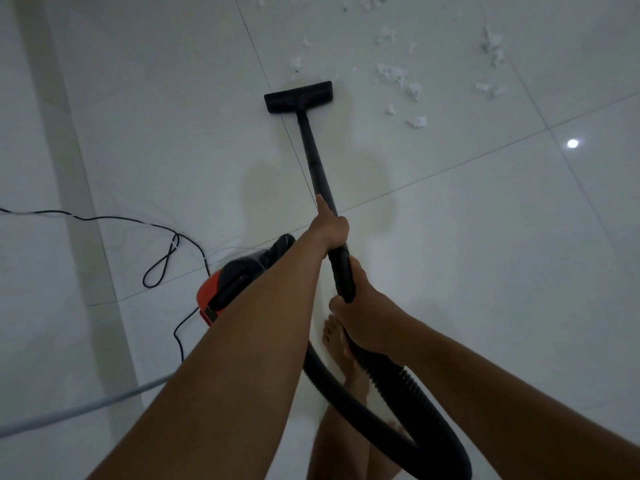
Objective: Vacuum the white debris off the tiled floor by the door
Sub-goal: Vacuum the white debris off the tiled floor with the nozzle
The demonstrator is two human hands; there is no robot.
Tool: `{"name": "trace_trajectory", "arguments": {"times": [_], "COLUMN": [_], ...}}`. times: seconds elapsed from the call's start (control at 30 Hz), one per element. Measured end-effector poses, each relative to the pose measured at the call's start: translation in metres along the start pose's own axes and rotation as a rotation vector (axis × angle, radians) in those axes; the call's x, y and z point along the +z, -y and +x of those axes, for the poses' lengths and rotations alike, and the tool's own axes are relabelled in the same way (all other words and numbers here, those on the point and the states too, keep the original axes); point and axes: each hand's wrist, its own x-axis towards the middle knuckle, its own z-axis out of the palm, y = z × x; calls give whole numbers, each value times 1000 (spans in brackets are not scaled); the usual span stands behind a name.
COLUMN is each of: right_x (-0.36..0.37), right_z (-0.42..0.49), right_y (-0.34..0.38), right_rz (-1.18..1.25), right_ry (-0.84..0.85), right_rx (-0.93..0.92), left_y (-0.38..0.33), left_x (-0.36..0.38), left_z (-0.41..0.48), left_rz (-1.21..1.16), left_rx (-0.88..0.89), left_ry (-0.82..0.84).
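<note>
This looks like a room in a home. The floor is laid in big glossy white tiles with thin dark joints, and one round lamp glare shines off it, so we are indoors under electric light. The machine is household kit: a small orange canister vacuum with a black wand, handle and hose, its thin black cord looping loose over the tiles. The person using it goes barefoot; a bare foot stands on the tile. Torn white debris lies scattered ahead. A paler band runs along the left; wall or threshold, I cannot tell.
</note>
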Motion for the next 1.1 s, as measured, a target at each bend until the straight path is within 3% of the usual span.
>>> {"name": "trace_trajectory", "arguments": {"times": [0.27, 0.63, 1.1], "right_x": [-26, -62, -119], "right_z": [28, -52, -14], "right_y": [45, 43, 77], "right_rz": [-73, -75, -161], "right_ry": [-16, 29, 40], "right_rx": [8, 18, 64], "left_y": [-39, -63, -119], "left_x": [-20, 16, 13], "left_z": [34, -29, 11], "left_rz": [2, -25, -71], "left_rx": [-6, -67, -87], "left_ry": [-16, 49, 4]}}
